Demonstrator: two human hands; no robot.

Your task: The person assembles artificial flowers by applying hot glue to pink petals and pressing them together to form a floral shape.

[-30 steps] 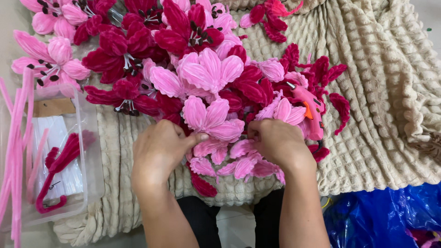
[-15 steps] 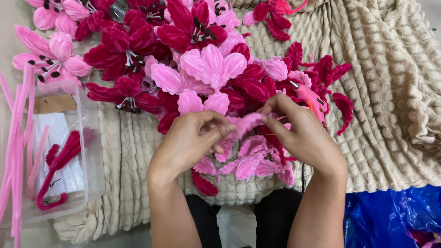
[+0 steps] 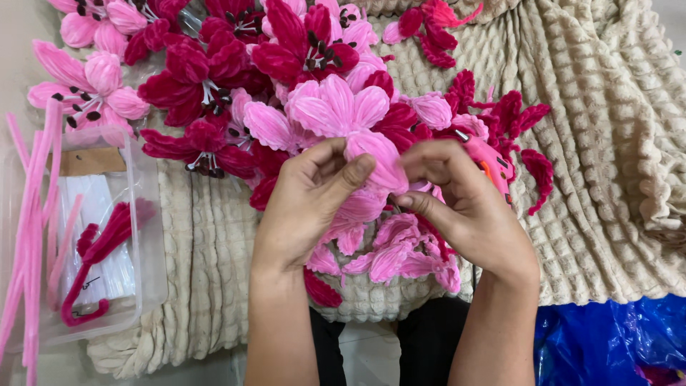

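My left hand [image 3: 309, 201] and my right hand [image 3: 464, 204] meet over a pile of fuzzy pipe-cleaner flowers. Both pinch one light pink petal [image 3: 379, 161] between thumbs and fingers, holding it just above several loose pink petals [image 3: 389, 254] lying on a cream waffle-textured blanket [image 3: 607, 157]. Behind my right hand a pink glue gun [image 3: 489, 161] lies partly hidden. Finished light pink flowers [image 3: 336, 107] and dark magenta flowers [image 3: 193, 78] are heaped beyond my hands.
A clear plastic box [image 3: 86, 236] at the left holds white sticks and a magenta pipe cleaner [image 3: 100, 250]. Long pink pipe cleaners [image 3: 32, 236] lean beside it. Loose magenta petals [image 3: 539, 171] lie at the right. A blue plastic bag [image 3: 607, 343] sits at the lower right.
My hands rose from the loose petals on the blanket and came together, lifting one light pink petal that both now pinch.
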